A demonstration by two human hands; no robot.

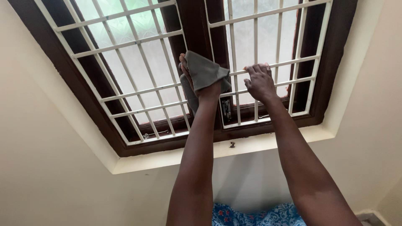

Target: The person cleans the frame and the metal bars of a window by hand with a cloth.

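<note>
- Left hand [200, 77]: raised toward twelve o'clock, arm extended, fingers wrapped closed, thumb out at ten o'clock.
- Right hand [259, 81]: raised alongside at three o'clock, fingers curled, knuckles uppermost, forearm straight.

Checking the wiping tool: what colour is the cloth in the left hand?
Plain grey-green cloth, clearest in the head view.

Cream wall [54, 167] around window; small dark metal latch [226, 109], prob. bolt; blue floral fabric [251, 215] at bottom.

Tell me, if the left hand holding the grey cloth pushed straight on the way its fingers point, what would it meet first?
Probably the dark brown centre post of the window: the left hand, under the grey cloth, points up along it, with the white grille bars alongside. Depth is unclear.
</note>
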